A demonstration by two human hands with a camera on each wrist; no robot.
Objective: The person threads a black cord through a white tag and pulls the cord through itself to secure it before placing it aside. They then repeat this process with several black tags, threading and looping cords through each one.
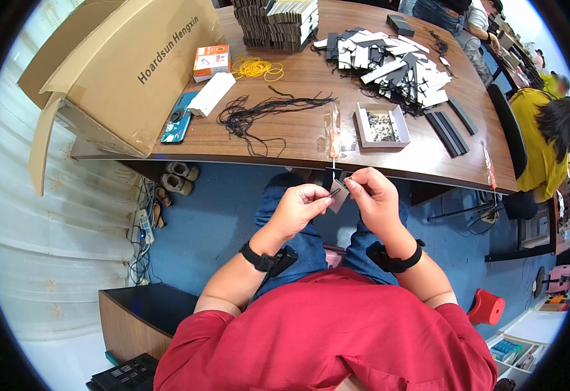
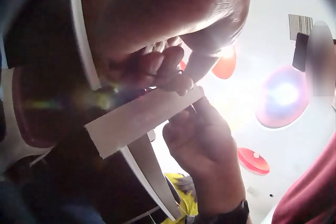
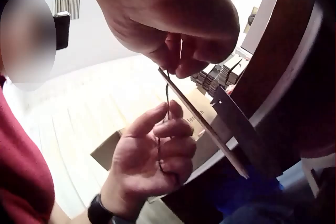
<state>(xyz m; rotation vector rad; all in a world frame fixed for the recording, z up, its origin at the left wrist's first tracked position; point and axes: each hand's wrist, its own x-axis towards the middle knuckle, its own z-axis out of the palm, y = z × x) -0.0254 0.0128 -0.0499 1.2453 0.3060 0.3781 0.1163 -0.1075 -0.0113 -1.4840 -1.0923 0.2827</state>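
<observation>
Just off the table's front edge, the left hand [image 1: 299, 207] pinches a thin black cord [image 1: 334, 193]. In the right wrist view the cord [image 3: 167, 98] runs from the left hand's fingers [image 3: 176, 124] up to the end of a flat strip. Thumb and fingers of the right hand [image 1: 377, 201] pinch at that upper end; in the right wrist view the right hand [image 3: 173, 24] is above the strip [image 3: 202, 121]. The pale face of the strip [image 2: 139, 121] shows in the left wrist view. Exactly what lies between the right fingertips is hidden.
On the table [image 1: 187, 144] are loose black cords [image 1: 252, 117], a small open box [image 1: 399, 140] of little parts, a pile of tags [image 1: 395, 62], dark strips [image 1: 446, 133] and a phone [image 1: 177, 127]. A large carton [image 1: 135, 72] stands left; an orange-handled tool [image 1: 334, 140] lies at the edge.
</observation>
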